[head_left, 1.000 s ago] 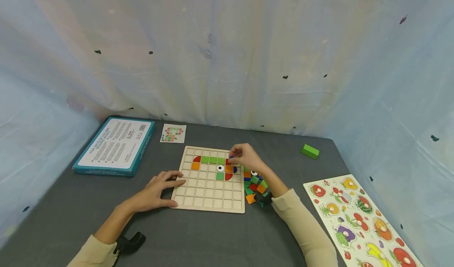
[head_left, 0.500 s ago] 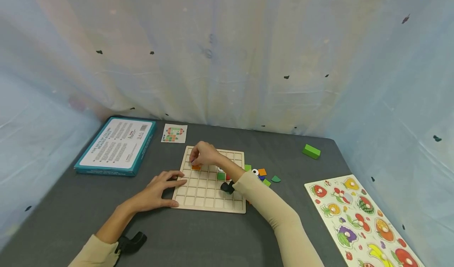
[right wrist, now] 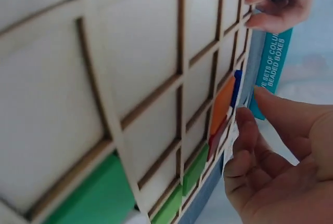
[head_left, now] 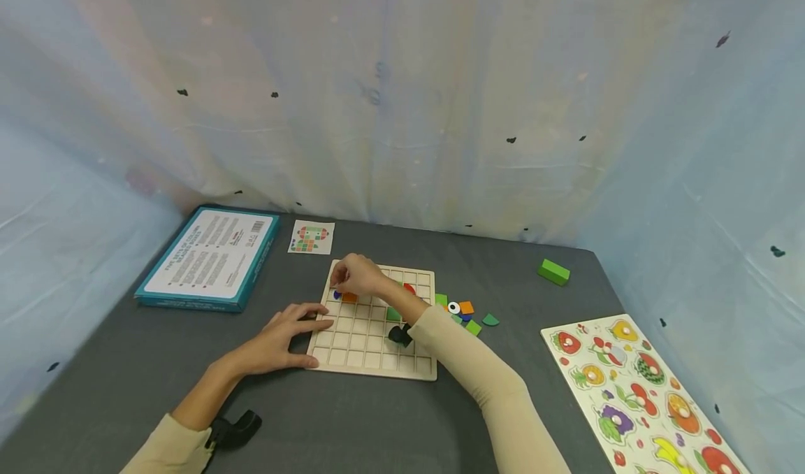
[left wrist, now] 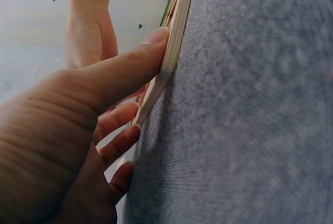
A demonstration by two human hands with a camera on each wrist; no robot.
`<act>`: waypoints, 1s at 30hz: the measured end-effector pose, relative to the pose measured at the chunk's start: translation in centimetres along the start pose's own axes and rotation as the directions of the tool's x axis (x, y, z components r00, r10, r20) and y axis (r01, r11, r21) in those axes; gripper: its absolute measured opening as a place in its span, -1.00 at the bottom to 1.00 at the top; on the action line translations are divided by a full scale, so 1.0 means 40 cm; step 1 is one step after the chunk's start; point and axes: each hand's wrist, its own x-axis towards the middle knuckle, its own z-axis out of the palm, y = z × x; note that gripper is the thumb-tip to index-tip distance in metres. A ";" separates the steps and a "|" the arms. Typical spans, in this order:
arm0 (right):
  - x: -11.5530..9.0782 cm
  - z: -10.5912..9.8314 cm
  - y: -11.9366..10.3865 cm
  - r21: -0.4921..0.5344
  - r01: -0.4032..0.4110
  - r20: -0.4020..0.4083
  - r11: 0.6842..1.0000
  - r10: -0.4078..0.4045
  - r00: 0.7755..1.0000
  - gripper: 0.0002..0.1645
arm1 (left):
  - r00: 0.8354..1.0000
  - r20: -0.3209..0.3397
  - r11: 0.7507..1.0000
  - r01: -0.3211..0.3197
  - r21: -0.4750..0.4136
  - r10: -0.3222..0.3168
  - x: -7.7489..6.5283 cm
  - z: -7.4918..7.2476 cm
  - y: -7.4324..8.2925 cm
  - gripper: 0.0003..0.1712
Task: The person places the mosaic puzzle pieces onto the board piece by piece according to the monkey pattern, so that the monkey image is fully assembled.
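Observation:
A wooden grid board (head_left: 353, 358) lies on the table, with coloured tiles in its upper cells. My right hand (head_left: 358, 276) is over its upper left part and hides several tiles in the head view. A blue rounded tile (right wrist: 237, 86) sits at the left of an orange tile (right wrist: 222, 104). Just off the blue tile, my right thumb and bent forefinger stand slightly parted with nothing between them. My left hand (head_left: 274, 345) rests at the board's left edge. Its thumb (left wrist: 130, 68) lies on the front left corner, the other fingertips along the side.
Loose tiles (head_left: 467, 307) lie right of the board. A picture card (head_left: 311, 237) and a teal box (head_left: 207, 257) are behind and left. A green block (head_left: 554, 272) and a fruit puzzle board (head_left: 635, 383) lie to the right.
My right hand has carried the blue tile from the board's right side to its upper left and let go of it beside the orange tile. My left hand has stayed put.

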 end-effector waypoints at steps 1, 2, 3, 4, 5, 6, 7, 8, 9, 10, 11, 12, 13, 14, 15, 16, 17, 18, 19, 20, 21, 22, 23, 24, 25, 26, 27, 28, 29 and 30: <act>-0.004 -0.002 0.001 -0.014 0.025 -0.001 1.000 -0.025 1.000 -0.94 | 1.000 0.001 1.000 0.001 0.003 -0.001 0.000 0.000 0.001 -0.19; -0.009 -0.004 0.002 -0.049 0.049 0.001 0.998 -0.049 0.999 -0.91 | 1.000 0.001 1.000 0.002 0.004 -0.002 0.000 0.001 0.001 -0.19; -0.017 -0.006 0.001 -0.104 0.068 0.007 0.992 -0.068 0.998 -0.87 | 1.000 0.002 1.000 0.003 0.004 -0.003 0.000 0.001 0.002 -0.19; -0.026 -0.007 -0.001 -0.181 0.082 0.020 0.980 -0.080 0.997 -0.82 | 1.000 0.004 1.000 0.003 0.002 -0.003 0.000 0.002 0.003 -0.19; -0.038 -0.007 -0.003 -0.284 0.096 0.046 0.954 -0.087 0.995 -0.75 | 1.000 0.006 1.000 0.005 0.001 -0.005 0.000 0.003 0.004 -0.19; -0.051 -0.006 -0.006 -0.382 0.110 0.076 0.917 -0.088 0.993 -0.67 | 1.000 0.009 1.000 0.006 -0.002 -0.006 0.000 0.003 0.005 -0.19; -0.065 -0.004 -0.011 -0.466 0.127 0.114 0.875 -0.083 0.990 -0.59 | 1.000 0.013 1.000 0.008 0.001 -0.008 0.001 0.003 0.006 -0.18; -0.080 -0.001 -0.015 -0.536 0.140 0.153 0.833 -0.068 0.986 -0.49 | 1.000 0.016 1.000 0.011 0.003 -0.011 0.001 0.004 0.007 -0.18; -0.094 0.002 -0.018 -0.581 0.152 0.189 0.800 -0.049 0.981 -0.41 | 1.000 0.018 1.000 0.015 0.005 -0.015 0.002 0.004 0.007 -0.18; -0.106 0.007 -0.020 -0.609 0.162 0.218 0.777 -0.032 0.975 -0.34 | 1.000 0.019 1.000 0.019 0.008 -0.019 0.002 0.003 0.007 -0.18; -0.117 0.012 -0.021 -0.625 0.169 0.241 0.762 -0.018 0.970 -0.28 | 1.000 0.019 1.000 0.023 0.010 -0.023 0.003 0.003 0.007 -0.18; -0.126 0.015 -0.023 -0.620 0.164 0.254 0.767 -0.002 0.967 -0.23 | 0.999 0.020 1.000 0.026 0.009 -0.026 0.003 0.002 0.006 -0.18; -0.133 0.018 -0.023 -0.618 0.161 0.264 0.770 0.011 0.964 -0.19 | 0.999 0.021 1.000 0.029 0.011 -0.029 0.004 0.002 0.006 -0.18; -0.138 0.021 -0.022 -0.620 0.157 0.268 0.769 0.020 0.963 -0.16 | 0.999 0.021 1.000 0.030 0.011 -0.030 0.004 0.001 0.005 -0.18; -0.142 0.023 -0.022 -0.619 0.153 0.269 0.770 0.025 0.963 -0.14 | 0.999 0.023 0.999 0.031 0.008 -0.031 0.004 0.000 0.005 -0.18; -0.144 0.025 -0.020 -0.620 0.152 0.271 0.770 0.029 0.962 -0.13 | 0.999 0.027 0.999 0.033 0.008 -0.033 0.004 -0.001 0.005 -0.18; -0.145 0.027 -0.017 -0.620 0.149 0.270 0.771 0.032 0.962 -0.11 | 0.999 0.029 0.999 0.034 0.005 -0.034 0.004 0.000 0.004 -0.18; -0.145 0.028 -0.015 -0.619 0.147 0.269 0.772 0.033 0.962 -0.10 | 0.999 0.031 0.999 0.034 0.004 -0.034 0.003 0.000 0.004 -0.17; -0.144 0.030 -0.012 -0.622 0.150 0.271 0.768 0.032 0.962 -0.09 | 0.999 0.032 0.999 0.035 0.005 -0.035 0.003 0.000 0.004 -0.17; -0.143 0.032 -0.010 -0.625 0.150 0.270 0.766 0.031 0.962 -0.09 | 0.999 0.033 0.999 0.036 0.002 -0.036 0.002 0.000 0.004 -0.17; -0.142 0.034 -0.008 -0.630 0.151 0.268 0.762 0.031 0.963 -0.08 | 0.999 0.034 0.999 0.037 0.000 -0.037 0.002 0.000 0.004 -0.17; -0.141 0.036 -0.006 -0.634 0.150 0.267 0.759 0.033 0.963 -0.08 | 0.999 0.034 0.999 0.037 0.001 -0.037 0.002 0.001 0.004 -0.17; -0.140 0.037 -0.005 -0.640 0.150 0.265 0.754 0.034 0.964 -0.08 | 0.999 0.032 0.999 0.035 0.000 -0.035 0.002 0.001 0.004 -0.17; -0.140 0.039 -0.004 -0.647 0.151 0.266 0.747 0.035 0.963 -0.08 | 0.999 0.031 0.999 0.034 0.001 -0.034 0.002 0.001 0.005 -0.17; -0.140 0.039 -0.003 -0.652 0.153 0.268 0.743 0.036 0.963 -0.08 | 0.999 0.029 0.999 0.033 -0.001 -0.033 0.002 0.000 0.005 -0.17; -0.140 0.040 -0.002 -0.655 0.155 0.268 0.739 0.036 0.963 -0.09 | 0.999 0.028 1.000 0.031 -0.001 -0.031 0.003 0.000 0.006 -0.17; -0.139 0.039 -0.001 -0.660 0.160 0.271 0.734 0.034 0.962 -0.09 | 0.999 0.027 1.000 0.029 -0.001 -0.029 0.003 0.000 0.006 -0.17; -0.140 0.038 -0.001 -0.661 0.165 0.273 0.732 0.031 0.962 -0.09 | 0.999 0.026 1.000 0.028 -0.001 -0.028 0.003 -0.001 0.006 -0.17; -0.140 0.037 -0.001 -0.662 0.170 0.276 0.730 0.026 0.961 -0.09 | 0.999 0.024 1.000 0.027 -0.002 -0.027 0.003 -0.001 0.006 -0.17; -0.141 0.035 -0.001 -0.661 0.176 0.279 0.729 0.021 0.960 -0.09 | 0.999 0.023 1.000 0.026 -0.001 -0.026 0.003 -0.001 0.006 -0.17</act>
